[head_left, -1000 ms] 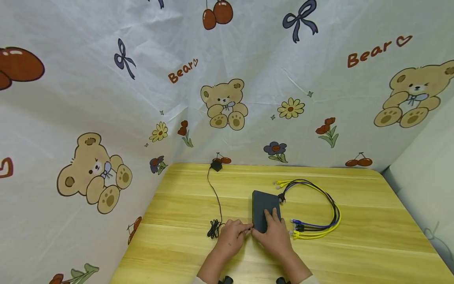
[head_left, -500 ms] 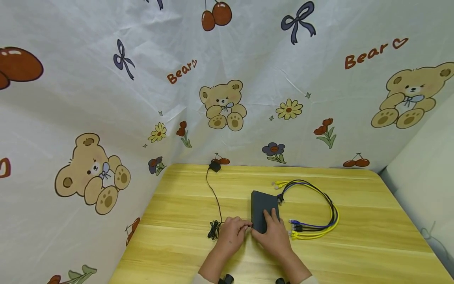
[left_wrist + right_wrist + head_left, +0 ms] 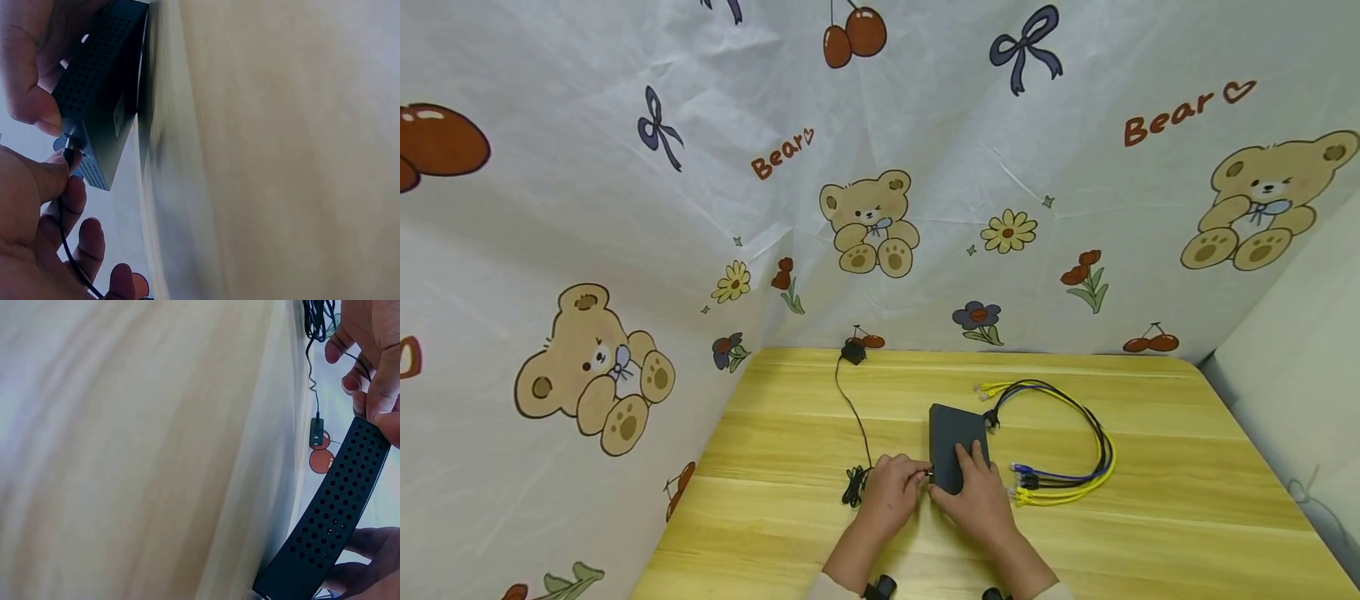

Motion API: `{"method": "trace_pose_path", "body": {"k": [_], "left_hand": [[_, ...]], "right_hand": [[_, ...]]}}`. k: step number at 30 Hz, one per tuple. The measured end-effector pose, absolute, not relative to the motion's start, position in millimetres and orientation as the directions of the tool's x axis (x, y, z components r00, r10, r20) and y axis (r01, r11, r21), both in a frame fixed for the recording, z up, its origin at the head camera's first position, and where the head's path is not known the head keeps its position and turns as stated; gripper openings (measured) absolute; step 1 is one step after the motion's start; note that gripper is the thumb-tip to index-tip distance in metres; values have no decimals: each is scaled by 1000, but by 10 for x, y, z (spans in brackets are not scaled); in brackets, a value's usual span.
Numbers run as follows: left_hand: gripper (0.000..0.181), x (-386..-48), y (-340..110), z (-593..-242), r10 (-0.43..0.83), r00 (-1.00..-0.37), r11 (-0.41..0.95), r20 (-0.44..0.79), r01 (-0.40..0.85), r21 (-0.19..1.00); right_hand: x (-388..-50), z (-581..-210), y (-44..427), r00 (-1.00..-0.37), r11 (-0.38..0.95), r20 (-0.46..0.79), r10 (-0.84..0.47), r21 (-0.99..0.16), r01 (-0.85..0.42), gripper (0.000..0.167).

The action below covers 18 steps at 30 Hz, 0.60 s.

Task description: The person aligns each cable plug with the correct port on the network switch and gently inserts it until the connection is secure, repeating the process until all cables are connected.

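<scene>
Left hand (image 3: pixel 889 492), grip narrow, pinches the slim black metal-tipped plug (image 3: pixel 69 152); right hand (image 3: pixel 976 493) holds the flat black perforated box (image 3: pixel 951 433); probably light, stiff, best held by edges.

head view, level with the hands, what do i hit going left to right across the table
Coil of black cord → left hand → black box, with the right hand over it → bundle of cables.

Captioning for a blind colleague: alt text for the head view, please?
The right hand holds a dark box on a wooden table; the left hand holds a black cable's plug at the box's side. Yellow, black and blue cables lie to the right.
</scene>
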<state>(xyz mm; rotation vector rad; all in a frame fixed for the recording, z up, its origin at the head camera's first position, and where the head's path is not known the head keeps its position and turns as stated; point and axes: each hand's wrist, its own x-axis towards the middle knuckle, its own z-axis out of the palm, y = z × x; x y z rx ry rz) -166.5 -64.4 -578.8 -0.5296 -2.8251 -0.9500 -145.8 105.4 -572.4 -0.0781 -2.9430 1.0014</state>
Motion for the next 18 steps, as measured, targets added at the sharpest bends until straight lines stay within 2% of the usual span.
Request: {"method": "trace_pose_path", "body": {"k": [18], "left_hand": [[20,-1706,-629,-5799,259,-937,757,237,349,552]], "right_hand": [[-1451,-5714,1047,-998,791,6,58,-610,42,89]]}}
